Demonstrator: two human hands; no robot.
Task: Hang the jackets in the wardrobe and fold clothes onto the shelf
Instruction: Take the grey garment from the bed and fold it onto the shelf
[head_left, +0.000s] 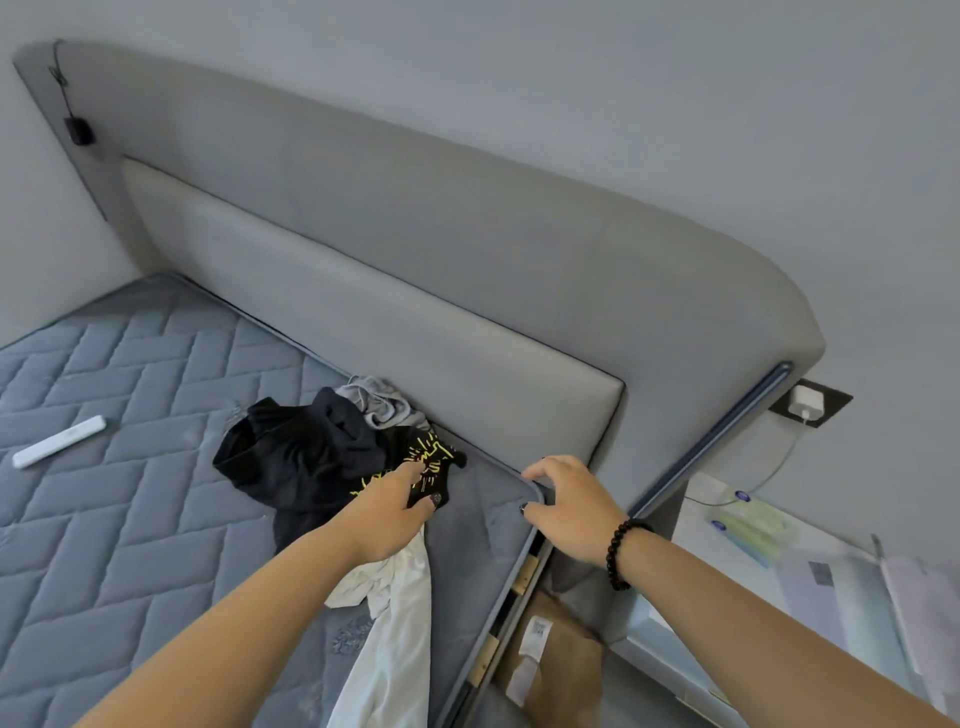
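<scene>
A heap of clothes lies at the head corner of the mattress (130, 519): a black garment (296, 457) with a yellow print (431, 452), a grey garment (382, 402) behind it against the headboard, and a white garment (395, 623) trailing toward me. My left hand (392, 512) grips the black printed garment, with the white garment hanging beneath the hand. My right hand (569, 506), with a dark bead bracelet at the wrist, rests on the mattress corner with its fingers curled over the edge.
A grey padded headboard (415, 270) runs behind the bed. A white remote (60, 441) lies on the mattress at left. To the right are a bedside surface with papers (810, 571), a wall charger (808, 405), and a brown parcel (550, 644) in the gap beside the bed.
</scene>
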